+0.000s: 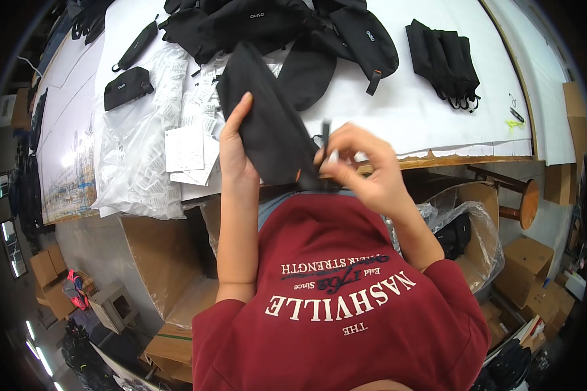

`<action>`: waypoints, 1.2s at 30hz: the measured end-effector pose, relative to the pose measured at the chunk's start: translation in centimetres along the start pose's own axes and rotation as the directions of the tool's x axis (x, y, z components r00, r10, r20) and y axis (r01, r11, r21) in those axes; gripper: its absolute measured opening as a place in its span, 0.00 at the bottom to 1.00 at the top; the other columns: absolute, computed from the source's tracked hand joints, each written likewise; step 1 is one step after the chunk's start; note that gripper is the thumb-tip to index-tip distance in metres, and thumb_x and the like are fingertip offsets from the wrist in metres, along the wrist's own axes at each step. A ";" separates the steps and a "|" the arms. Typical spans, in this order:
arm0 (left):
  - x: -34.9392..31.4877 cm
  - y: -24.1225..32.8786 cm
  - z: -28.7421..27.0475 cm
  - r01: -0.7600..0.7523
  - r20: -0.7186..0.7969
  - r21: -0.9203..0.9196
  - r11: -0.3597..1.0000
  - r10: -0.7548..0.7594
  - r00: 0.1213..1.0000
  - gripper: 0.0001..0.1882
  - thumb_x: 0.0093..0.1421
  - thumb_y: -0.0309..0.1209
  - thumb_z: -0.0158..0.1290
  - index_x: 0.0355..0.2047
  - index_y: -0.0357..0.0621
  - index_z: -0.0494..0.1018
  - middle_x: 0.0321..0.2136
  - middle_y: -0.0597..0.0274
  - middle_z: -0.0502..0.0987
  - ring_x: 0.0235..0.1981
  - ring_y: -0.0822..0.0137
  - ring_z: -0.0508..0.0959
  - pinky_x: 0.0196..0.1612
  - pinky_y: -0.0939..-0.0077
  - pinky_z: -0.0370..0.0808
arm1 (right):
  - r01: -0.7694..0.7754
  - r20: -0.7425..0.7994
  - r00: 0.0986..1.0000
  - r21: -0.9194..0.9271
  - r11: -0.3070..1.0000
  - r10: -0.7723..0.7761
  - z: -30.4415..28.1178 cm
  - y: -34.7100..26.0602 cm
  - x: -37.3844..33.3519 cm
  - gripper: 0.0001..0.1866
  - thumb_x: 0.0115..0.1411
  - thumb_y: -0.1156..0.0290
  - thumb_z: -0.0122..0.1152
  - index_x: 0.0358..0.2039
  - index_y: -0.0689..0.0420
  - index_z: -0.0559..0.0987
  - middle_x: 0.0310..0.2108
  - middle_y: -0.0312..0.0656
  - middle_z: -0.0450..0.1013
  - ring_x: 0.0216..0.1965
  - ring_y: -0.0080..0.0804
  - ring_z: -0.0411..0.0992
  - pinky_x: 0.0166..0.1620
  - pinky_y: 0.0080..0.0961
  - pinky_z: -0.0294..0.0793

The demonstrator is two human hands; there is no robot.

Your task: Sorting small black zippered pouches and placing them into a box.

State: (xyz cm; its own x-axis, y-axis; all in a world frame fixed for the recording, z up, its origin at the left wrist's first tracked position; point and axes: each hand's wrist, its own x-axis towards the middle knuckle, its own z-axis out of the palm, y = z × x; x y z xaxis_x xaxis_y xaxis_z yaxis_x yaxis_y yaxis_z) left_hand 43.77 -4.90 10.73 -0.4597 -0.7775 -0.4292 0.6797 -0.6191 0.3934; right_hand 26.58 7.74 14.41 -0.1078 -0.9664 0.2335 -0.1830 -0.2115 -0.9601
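Here, the left hand (pixel 239 146) grips a black pouch (pixel 262 117), its thumb lying along the near face and its fingers hidden behind. The pouch slants from above that hand down toward the right hand (pixel 366 163), held up over the near edge of the table (pixel 385 111). Its lower end, with a small orange tab (pixel 298 175), is close beside the right hand's fingertips.

The right hand is blurred, its fingers curled in toward the thumb. A short dark strip (pixel 327 132) stands up at its fingertips; whether the hand grasps it or only touches it, I cannot tell. Something white also shows among these fingers, too blurred to name.

Just left of the left hand lie white papers (pixel 185 156), and beyond them a clear bag (pixel 137 146) spreads over the table edge. Farther up and left of the same hand are a small case (pixel 126 88) and a slim case (pixel 137 45), both black. Above both hands sits a heap of black bags (pixel 241 26). A strapped bag (pixel 365 42) lies above the right hand, and a row of black pouches (pixel 445 62) is well off to its upper right. Farther right of that hand are snips (pixel 516 115) beside yellow thread (pixel 515 124). Below and to its right, a carton (pixel 486 193) with a clear liner stands beneath table height, near a wooden stool (pixel 529 203).
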 end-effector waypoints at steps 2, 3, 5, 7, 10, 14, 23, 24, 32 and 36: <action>-0.4 0.1 0.1 -0.095 -0.085 0.046 0.994 0.099 0.991 0.15 0.64 0.34 0.48 0.45 0.36 0.73 0.42 0.52 0.78 0.42 0.59 0.79 0.48 0.62 0.76 | 0.046 -0.259 0.959 -0.260 0.964 -0.116 -0.7 0.3 0.3 0.13 0.52 0.77 0.63 0.40 0.56 0.76 0.37 0.38 0.71 0.23 0.18 0.64 0.27 0.16 0.60; -0.8 -0.1 0.5 -0.152 -0.074 0.032 0.988 0.154 0.985 0.17 0.65 0.35 0.46 0.49 0.36 0.69 0.47 0.51 0.75 0.47 0.58 0.75 0.53 0.60 0.72 | 0.073 -0.395 0.898 -0.301 0.951 -0.194 -1.1 1.0 -0.1 0.14 0.52 0.76 0.64 0.41 0.56 0.76 0.41 0.40 0.70 0.23 0.17 0.64 0.26 0.16 0.60; -1.4 -0.9 0.8 -0.221 -0.064 0.017 0.975 0.221 0.973 0.20 0.66 0.36 0.45 0.53 0.36 0.66 0.52 0.51 0.71 0.53 0.58 0.72 0.58 0.58 0.67 | 0.152 -0.372 0.890 -0.307 0.939 -0.265 -0.8 1.2 -1.5 0.18 0.50 0.74 0.67 0.43 0.55 0.76 0.47 0.43 0.70 0.25 0.19 0.67 0.26 0.16 0.65; -2.0 -2.4 1.4 -0.189 -0.062 0.037 0.981 0.191 0.980 0.24 0.67 0.38 0.42 0.58 0.36 0.60 0.58 0.53 0.65 0.58 0.57 0.65 0.62 0.58 0.61 | 0.155 -0.226 0.939 -0.393 0.906 -0.259 0.8 0.6 -1.8 0.25 0.47 0.71 0.71 0.48 0.54 0.75 0.52 0.45 0.68 0.28 0.24 0.71 0.29 0.19 0.71; -3.5 -4.1 1.7 -0.038 0.012 -0.026 0.999 0.038 0.999 0.22 0.69 0.39 0.38 0.58 0.39 0.60 0.56 0.56 0.66 0.58 0.60 0.65 0.61 0.62 0.61 | 0.079 -0.239 0.951 -0.434 0.897 -0.199 1.6 1.1 -0.9 0.27 0.47 0.71 0.71 0.50 0.54 0.74 0.54 0.43 0.67 0.41 0.34 0.72 0.38 0.24 0.74; -3.4 -4.3 0.1 0.063 0.093 0.075 0.995 -0.070 0.993 0.25 0.67 0.36 0.43 0.61 0.39 0.56 0.58 0.53 0.63 0.54 0.61 0.69 0.58 0.63 0.65 | 0.100 -0.196 0.969 -0.247 0.964 -0.151 -0.1 2.9 -0.7 0.17 0.50 0.76 0.66 0.43 0.58 0.77 0.51 0.42 0.69 0.42 0.32 0.72 0.39 0.20 0.72; -3.5 -0.3 -0.8 -0.491 0.444 0.722 0.489 0.217 0.869 0.22 0.56 0.24 0.59 0.51 0.37 0.67 0.52 0.60 0.66 0.48 0.71 0.69 0.52 0.75 0.66 | -0.115 -0.127 0.978 0.319 0.941 0.163 -3.2 2.8 0.2 0.08 0.56 0.76 0.62 0.37 0.59 0.76 0.43 0.38 0.70 0.36 0.18 0.68 0.32 0.15 0.68; -3.5 -0.3 -0.7 -0.509 0.466 0.725 0.463 0.214 0.859 0.18 0.55 0.22 0.59 0.46 0.36 0.70 0.50 0.60 0.68 0.46 0.73 0.70 0.51 0.77 0.68 | -0.114 -0.129 0.979 0.304 0.946 0.159 -3.3 2.7 0.3 0.08 0.56 0.77 0.62 0.37 0.59 0.76 0.43 0.37 0.70 0.34 0.17 0.68 0.31 0.14 0.67; -2.8 -2.5 -1.7 -0.508 0.297 0.678 0.531 0.434 0.851 0.13 0.53 0.19 0.60 0.38 0.38 0.70 0.37 0.64 0.74 0.36 0.76 0.74 0.39 0.83 0.72 | -0.235 -0.308 0.906 0.207 0.950 0.291 -2.9 4.9 0.5 0.07 0.56 0.76 0.62 0.36 0.60 0.79 0.28 0.37 0.74 0.18 0.18 0.71 0.20 0.12 0.66; -2.7 -2.7 -0.9 -0.367 0.135 0.688 0.626 0.387 0.912 0.11 0.54 0.22 0.60 0.37 0.39 0.71 0.36 0.63 0.74 0.33 0.75 0.74 0.30 0.83 0.73 | -0.309 -0.260 0.894 0.233 0.922 0.366 -3.8 5.3 0.8 0.07 0.56 0.75 0.63 0.36 0.61 0.78 0.24 0.35 0.74 0.18 0.18 0.71 0.20 0.12 0.66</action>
State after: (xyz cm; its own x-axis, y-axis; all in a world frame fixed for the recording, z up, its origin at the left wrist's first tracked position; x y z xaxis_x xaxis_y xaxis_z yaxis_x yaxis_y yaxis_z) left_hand 43.67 -0.98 10.09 -0.2330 -0.9638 -0.1296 0.2009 -0.1782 0.9633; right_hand 21.77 6.37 10.07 -0.4172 -0.9030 -0.1024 0.0925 0.0699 -0.9933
